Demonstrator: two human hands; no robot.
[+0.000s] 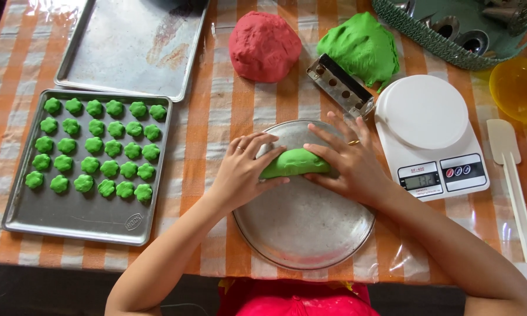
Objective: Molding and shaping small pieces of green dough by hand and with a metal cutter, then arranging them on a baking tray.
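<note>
Looking down from my head camera, I am pressing a soft lump of green dough [294,162] between both palms over the round metal plate [301,231]. My left hand [244,169] is cupping its near-left end with fingers curled over the top; my right hand [344,161] is clasping the far-right end, fingers spread. The dough is sitting at the plate's upper edge, touching both hands. I judge it best to be squeezing evenly from both sides, keeping it over the plate. To my left the rectangular steel baking tray [70,219] is holding rows of small green flower-shaped cookies [96,146]. The white digital kitchen scale [430,137] is standing just beside my right hand.
</note>
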